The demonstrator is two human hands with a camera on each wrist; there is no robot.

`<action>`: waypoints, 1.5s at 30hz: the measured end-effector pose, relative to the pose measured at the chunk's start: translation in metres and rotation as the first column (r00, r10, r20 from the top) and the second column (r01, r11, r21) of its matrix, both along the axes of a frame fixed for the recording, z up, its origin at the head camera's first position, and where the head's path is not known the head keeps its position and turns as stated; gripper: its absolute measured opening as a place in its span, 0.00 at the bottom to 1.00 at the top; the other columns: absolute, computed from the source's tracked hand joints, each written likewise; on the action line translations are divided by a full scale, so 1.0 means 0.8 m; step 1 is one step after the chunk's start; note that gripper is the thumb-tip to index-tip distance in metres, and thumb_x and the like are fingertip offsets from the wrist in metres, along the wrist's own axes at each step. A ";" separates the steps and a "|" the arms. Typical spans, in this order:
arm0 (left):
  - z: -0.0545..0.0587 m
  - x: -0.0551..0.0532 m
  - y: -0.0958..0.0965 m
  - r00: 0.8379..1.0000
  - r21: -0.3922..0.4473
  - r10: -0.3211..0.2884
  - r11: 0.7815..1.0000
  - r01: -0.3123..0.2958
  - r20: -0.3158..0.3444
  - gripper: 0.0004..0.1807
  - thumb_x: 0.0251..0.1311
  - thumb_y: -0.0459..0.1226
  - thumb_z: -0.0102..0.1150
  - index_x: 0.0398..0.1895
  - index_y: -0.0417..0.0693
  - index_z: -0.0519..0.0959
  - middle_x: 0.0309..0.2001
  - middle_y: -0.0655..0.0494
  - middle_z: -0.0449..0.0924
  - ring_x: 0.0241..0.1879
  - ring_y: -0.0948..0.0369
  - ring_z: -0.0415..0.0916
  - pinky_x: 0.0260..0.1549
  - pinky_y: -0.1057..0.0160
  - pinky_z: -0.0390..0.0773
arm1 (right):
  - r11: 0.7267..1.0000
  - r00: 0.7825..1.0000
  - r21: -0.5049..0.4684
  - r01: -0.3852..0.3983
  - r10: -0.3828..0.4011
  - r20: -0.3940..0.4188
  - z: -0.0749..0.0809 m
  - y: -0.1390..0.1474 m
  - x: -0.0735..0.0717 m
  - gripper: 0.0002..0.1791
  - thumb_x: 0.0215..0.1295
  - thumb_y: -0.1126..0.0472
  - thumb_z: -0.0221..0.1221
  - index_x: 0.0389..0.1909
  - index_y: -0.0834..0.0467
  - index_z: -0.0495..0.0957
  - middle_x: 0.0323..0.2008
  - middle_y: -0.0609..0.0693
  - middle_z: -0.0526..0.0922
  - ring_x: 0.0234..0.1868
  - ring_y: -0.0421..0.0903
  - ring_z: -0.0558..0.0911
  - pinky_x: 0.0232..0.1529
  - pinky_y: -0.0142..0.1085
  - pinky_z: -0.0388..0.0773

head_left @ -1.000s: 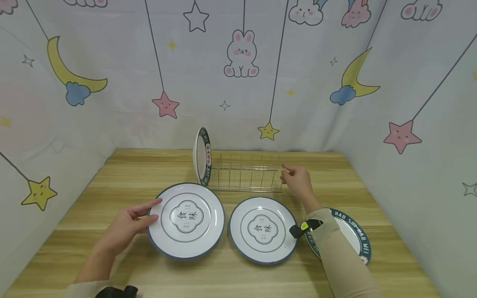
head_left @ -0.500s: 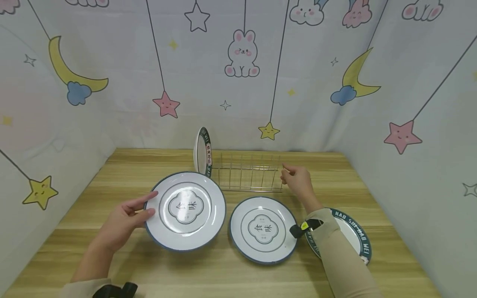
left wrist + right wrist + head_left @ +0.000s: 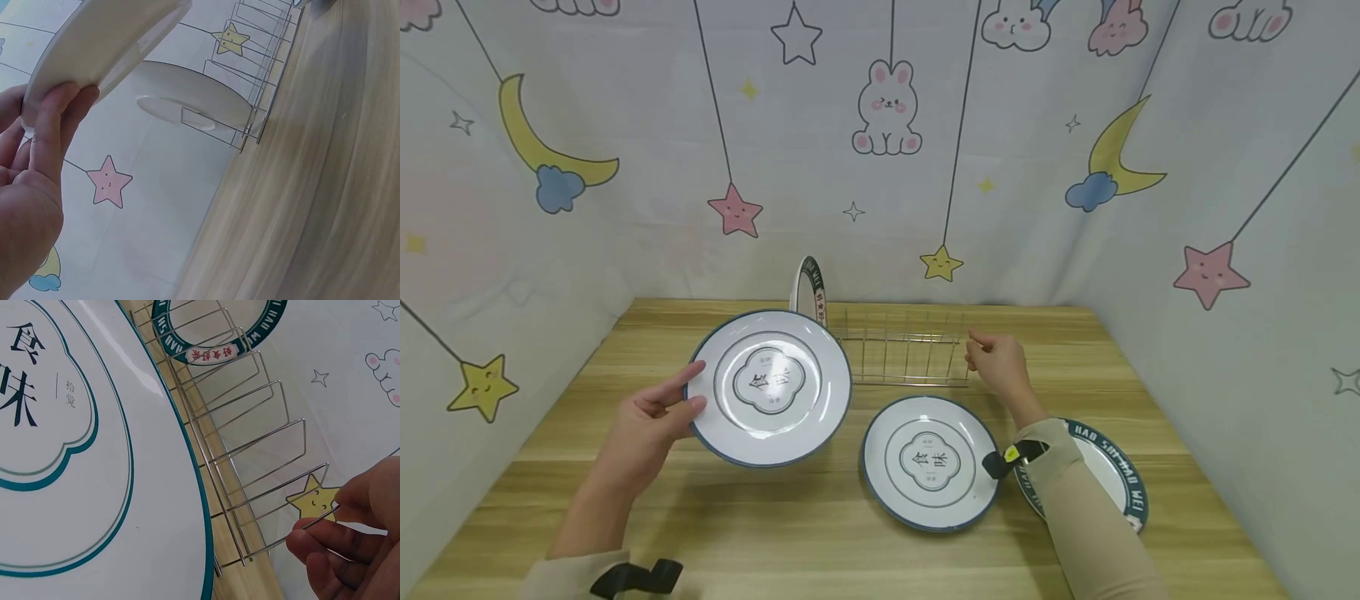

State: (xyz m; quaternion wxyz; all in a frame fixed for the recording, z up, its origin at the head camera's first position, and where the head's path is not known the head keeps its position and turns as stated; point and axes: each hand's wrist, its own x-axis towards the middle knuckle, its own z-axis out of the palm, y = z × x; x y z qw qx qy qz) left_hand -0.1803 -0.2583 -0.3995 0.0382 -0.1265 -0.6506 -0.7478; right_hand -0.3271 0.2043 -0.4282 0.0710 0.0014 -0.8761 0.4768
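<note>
While the fingers of our left hand (image 3: 643,429) pinch a plate (image 3: 769,388), printed face tilted toward us, our right hand (image 3: 1002,364) pinches a rack (image 3: 895,338), its long axis running crosswise.

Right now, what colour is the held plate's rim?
The rim is blue, clearest in the head view.

Glossy plates (image 3: 769,387); shiny metal rack (image 3: 898,339); wood-grained table (image 3: 775,529), seemingly smooth.

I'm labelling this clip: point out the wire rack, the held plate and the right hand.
Wire rack (image 3: 907,360): head view, middle front wires.
Held plate (image 3: 769,383): head view, printed centre.
Right hand (image 3: 1002,367): head view, back of hand.
</note>
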 end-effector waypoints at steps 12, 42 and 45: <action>0.017 -0.011 0.016 0.997 0.063 0.060 0.996 -0.057 -0.039 0.28 0.58 0.25 0.53 0.63 0.38 0.63 0.59 0.49 0.69 0.39 0.55 0.80 0.38 0.58 0.76 | 0.999 0.999 0.020 0.026 -0.025 -0.023 0.003 -0.004 0.002 0.18 0.64 0.57 0.54 0.53 0.56 0.76 0.29 0.52 0.83 0.29 0.49 0.82 0.22 0.32 0.77; 0.054 -0.027 0.069 0.956 -0.034 0.280 0.958 -0.284 -0.088 0.29 0.50 0.33 0.65 0.58 0.48 0.72 0.62 0.50 0.64 0.39 0.55 0.80 0.37 0.63 0.77 | 0.998 0.998 0.055 0.037 -0.034 -0.057 0.004 -0.006 0.006 0.18 0.64 0.55 0.53 0.53 0.56 0.76 0.30 0.52 0.83 0.29 0.47 0.82 0.17 0.30 0.73; 0.057 -0.027 0.075 0.948 -0.059 0.302 0.949 -0.309 -0.099 0.28 0.50 0.34 0.65 0.58 0.50 0.72 0.63 0.51 0.63 0.38 0.56 0.80 0.37 0.64 0.77 | 0.998 0.998 0.051 0.036 -0.033 -0.062 0.003 -0.006 0.006 0.18 0.64 0.55 0.53 0.53 0.56 0.76 0.31 0.53 0.83 0.29 0.48 0.82 0.17 0.30 0.73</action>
